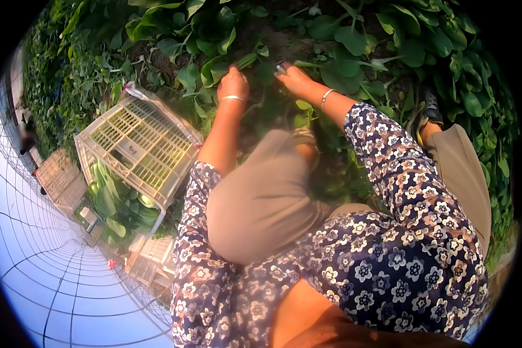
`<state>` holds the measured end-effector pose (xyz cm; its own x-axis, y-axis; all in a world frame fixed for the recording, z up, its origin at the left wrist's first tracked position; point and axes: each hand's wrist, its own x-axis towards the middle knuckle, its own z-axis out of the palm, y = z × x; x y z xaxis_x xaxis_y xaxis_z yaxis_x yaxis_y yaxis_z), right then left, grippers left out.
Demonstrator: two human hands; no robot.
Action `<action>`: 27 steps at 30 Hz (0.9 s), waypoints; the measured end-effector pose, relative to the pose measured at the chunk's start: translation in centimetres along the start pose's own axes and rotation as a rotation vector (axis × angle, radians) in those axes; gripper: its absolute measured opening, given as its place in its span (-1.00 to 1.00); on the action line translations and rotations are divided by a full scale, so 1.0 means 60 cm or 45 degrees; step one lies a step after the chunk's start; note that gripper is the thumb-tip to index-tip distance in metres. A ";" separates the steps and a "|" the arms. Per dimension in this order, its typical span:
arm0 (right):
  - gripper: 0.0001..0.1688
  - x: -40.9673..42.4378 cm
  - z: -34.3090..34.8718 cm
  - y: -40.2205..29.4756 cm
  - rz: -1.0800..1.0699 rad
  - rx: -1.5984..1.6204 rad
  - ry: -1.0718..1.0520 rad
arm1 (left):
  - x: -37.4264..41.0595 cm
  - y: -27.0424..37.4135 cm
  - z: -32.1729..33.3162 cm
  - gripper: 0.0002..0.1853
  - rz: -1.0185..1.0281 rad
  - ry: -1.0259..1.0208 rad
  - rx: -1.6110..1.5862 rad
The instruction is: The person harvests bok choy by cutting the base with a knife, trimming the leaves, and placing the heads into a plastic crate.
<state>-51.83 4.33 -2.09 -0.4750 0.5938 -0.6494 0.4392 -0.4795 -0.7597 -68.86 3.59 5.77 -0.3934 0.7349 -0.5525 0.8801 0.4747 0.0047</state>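
Low among the leaves, my left hand [233, 82] is closed around a leafy green vegetable plant, its pale green stems [246, 61] showing beyond the fingers. My right hand [295, 79] is a short way to the right, close to the soil [282, 41]. A small silver-and-dark tool [281, 67] shows at its thumb and forefinger; its full shape is hidden. Just right of that hand lies a green stalk [308, 64] with broad leaves.
A white plastic crate [135, 145] stands tilted to my left, with leafy greens [108, 191] at its side. More crates [150, 256] are farther off. Dense leafy plants [439, 43] surround me. My shod right foot [430, 108] is among them. A curved frame grid [69, 269] spans overhead.
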 end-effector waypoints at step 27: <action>-0.64 -0.031 -0.071 -0.148 -0.190 1.017 0.072 | -0.039 0.068 -0.092 -0.29 0.934 0.481 -0.173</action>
<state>-51.60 10.20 6.00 -0.4373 0.7091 -0.5531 -0.3121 -0.6965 -0.6461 -65.79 6.49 11.65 0.1833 0.9816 -0.0532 0.9174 -0.1514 0.3680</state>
